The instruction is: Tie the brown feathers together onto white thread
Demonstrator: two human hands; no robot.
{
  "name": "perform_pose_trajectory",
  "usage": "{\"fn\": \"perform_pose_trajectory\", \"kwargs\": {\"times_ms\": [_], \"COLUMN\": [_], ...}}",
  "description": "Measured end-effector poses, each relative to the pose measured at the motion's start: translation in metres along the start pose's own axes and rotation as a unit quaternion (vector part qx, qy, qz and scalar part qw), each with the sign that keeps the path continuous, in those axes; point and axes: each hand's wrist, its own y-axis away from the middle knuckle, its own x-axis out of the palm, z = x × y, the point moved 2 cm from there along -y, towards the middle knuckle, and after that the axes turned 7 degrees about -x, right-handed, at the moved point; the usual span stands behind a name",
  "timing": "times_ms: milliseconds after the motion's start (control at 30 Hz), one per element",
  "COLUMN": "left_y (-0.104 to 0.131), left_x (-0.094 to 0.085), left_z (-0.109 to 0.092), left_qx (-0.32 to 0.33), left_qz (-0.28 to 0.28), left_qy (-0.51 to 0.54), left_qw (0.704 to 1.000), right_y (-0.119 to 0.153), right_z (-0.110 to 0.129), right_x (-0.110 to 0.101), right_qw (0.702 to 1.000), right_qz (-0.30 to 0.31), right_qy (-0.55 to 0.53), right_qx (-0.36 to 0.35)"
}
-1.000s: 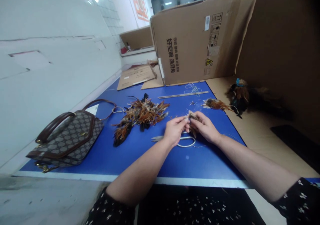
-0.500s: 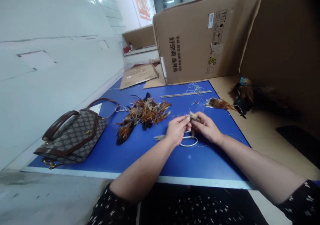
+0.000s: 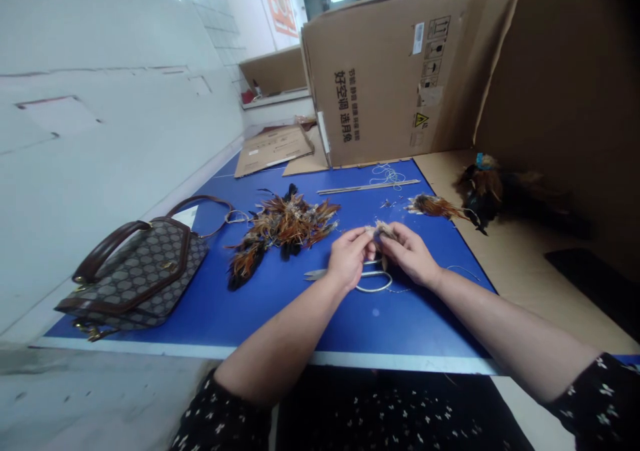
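My left hand (image 3: 347,259) and right hand (image 3: 411,256) are pinching small pale-brown feathers (image 3: 383,229), fingers nearly closed, a loosening pinch risking their dropping onto the silver metal scissors (image 3: 315,275) below

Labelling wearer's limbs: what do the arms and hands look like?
Both hands, left and right, are bare: no gloves, no rings visible. Forearms uncovered, no watch or bracelet visible. Black sleeves with small white floral-looking marks end near the elbows.

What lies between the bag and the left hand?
The feather pile lies between the bag and the left hand, on the blue table; the head view shows it.
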Motion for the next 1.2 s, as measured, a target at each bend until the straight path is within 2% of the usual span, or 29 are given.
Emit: {"fn": "perform_pose_trajectory", "kwargs": {"times_ms": [167, 467, 733, 1000, 1200], "left_y": [-0.001, -0.002, 0.001, 0.0, 0.001], "left_x": [-0.002, -0.005, 0.0, -0.003, -0.003], "left_z": [-0.002, -0.002, -0.001, -0.001, -0.01], "left_qx": [0.018, 0.002, -0.012, -0.001, 0.015], "left_qz": [-0.005, 0.003, 0.031, 0.05, 0.04], "left_qy": [0.014, 0.033, 0.033, 0.027, 0.022], "left_qw": [1.0, 0.999, 0.999, 0.998, 0.999], "right_y": [-0.002, -0.003, -0.002, -0.002, -0.006], "right_z": [-0.001, -0.003, -0.008, -0.009, -0.01], "right_x": [-0.001, -0.001, 0.001, -0.001, -0.005], "right_qw": [0.999, 0.998, 0.998, 0.999, 0.999], "right_qz": [-0.025, -0.057, -0.018, -0.006, -0.041], "right_qy": [0.02, 0.021, 0.05, 0.044, 0.014], "right_qx": [-0.014, -0.032, -0.026, -0.01, 0.002]}}
